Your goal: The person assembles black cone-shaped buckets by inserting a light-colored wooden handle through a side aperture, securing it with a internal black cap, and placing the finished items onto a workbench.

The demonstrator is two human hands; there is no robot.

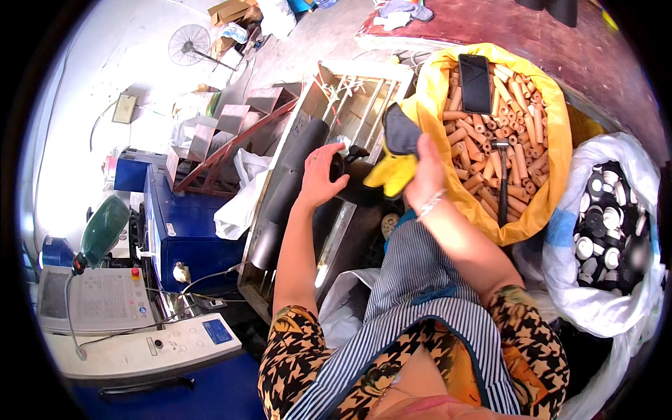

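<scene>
Glove (393, 171), yellow, pinched in right hand (424, 175); left hand (320, 175) at 9 o'clock wraps black tube (290, 183). Keep tube steady, firm grip while handling glove.

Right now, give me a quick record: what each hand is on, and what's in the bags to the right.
left hand: gripping a black cylinder
right hand: holding a yellow glove
yellow bag: tan tubes, a phone, a hammer
white bag: black and white caps
</scene>
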